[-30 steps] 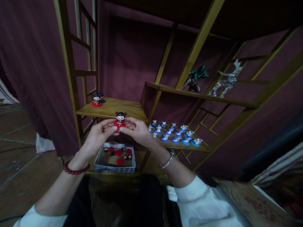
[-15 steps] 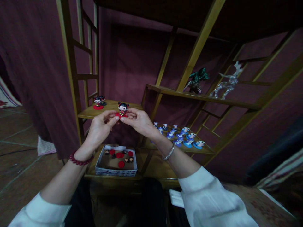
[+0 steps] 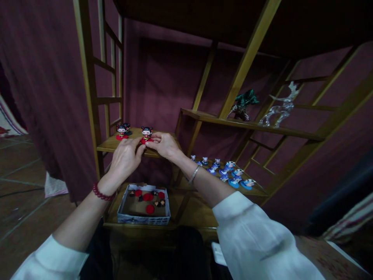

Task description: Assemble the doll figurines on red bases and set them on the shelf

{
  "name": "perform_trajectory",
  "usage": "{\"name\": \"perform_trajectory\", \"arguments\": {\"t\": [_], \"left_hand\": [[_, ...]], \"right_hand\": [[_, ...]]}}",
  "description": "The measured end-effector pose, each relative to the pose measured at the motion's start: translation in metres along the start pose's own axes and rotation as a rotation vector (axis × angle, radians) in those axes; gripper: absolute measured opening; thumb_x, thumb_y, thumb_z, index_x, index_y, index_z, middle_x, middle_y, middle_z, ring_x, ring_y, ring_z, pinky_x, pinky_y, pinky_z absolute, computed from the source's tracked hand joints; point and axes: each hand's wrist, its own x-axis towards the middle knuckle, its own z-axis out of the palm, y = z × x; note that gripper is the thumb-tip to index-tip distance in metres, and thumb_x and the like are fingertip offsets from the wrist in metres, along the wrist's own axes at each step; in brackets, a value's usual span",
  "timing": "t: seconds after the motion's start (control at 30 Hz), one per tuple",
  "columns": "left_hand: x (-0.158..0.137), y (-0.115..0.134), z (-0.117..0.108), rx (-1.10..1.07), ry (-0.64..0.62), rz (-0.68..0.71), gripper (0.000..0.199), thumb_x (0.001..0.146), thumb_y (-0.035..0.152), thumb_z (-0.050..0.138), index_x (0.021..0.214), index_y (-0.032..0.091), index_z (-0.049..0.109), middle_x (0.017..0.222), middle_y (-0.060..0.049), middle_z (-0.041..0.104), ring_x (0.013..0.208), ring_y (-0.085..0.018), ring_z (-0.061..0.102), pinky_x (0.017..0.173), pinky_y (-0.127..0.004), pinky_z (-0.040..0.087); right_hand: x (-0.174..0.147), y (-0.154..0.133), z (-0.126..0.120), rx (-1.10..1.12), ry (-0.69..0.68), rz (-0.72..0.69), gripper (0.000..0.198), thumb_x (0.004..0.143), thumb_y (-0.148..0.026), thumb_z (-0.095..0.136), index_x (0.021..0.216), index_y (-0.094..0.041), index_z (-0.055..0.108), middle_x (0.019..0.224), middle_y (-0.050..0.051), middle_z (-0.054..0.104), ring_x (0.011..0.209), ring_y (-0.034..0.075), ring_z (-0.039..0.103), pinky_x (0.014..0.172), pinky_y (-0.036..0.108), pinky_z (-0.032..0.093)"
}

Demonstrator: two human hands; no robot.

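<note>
A small doll figurine (image 3: 147, 133) with black hair buns and a red round base stands upright between my hands, at the left shelf (image 3: 108, 146). My left hand (image 3: 126, 156) has its fingers at the left of the red base. From the right, my right hand (image 3: 164, 145) pinches the base between thumb and fingers. Whether the base touches the shelf is hard to tell. A matching figurine (image 3: 121, 131) with a red base stands on the same shelf further left, and a darker one (image 3: 127, 127) is partly hidden behind it.
Below the shelf sits an open box (image 3: 143, 220) with several red discs and small dark-haired pieces. Several blue and purple figurines (image 3: 230, 171) stand on the lower right shelf. A clear deer ornament (image 3: 281, 107) and a green-topped ornament (image 3: 244, 105) occupy the raised shelf.
Both hands have moved the figurine slightly left and forward to the shelf's surface. The left hand's fingers now reach further over the shelf. The view has tilted up a little.
</note>
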Motion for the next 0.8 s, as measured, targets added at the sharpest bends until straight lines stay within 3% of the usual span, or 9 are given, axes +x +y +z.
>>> {"name": "perform_trajectory", "arguments": {"t": [0.37,0.8], "left_hand": [[0.009,0.0,0.007,0.161,-0.136,0.009,0.042,0.09,0.034,0.029,0.117,0.013,0.052,0.119,-0.011,0.058,0.108,-0.022,0.053,0.09,-0.033,0.041],[0.028,-0.004,0.012,0.313,-0.322,0.018,0.052,0.09,0.041,0.018,0.111,0.011,0.055,0.115,-0.014,0.06,0.103,-0.024,0.057,0.088,-0.036,0.042]], "right_hand": [[0.035,0.017,0.007,-0.31,0.011,-0.062,0.028,0.068,-0.026,0.066,0.094,-0.017,0.065,0.084,0.002,0.069,0.079,0.014,0.065,0.072,0.024,0.05],[0.066,0.023,0.014,-0.475,-0.002,-0.06,0.03,0.067,-0.03,0.068,0.095,-0.019,0.066,0.09,0.003,0.069,0.085,0.016,0.064,0.076,0.023,0.049]]}}
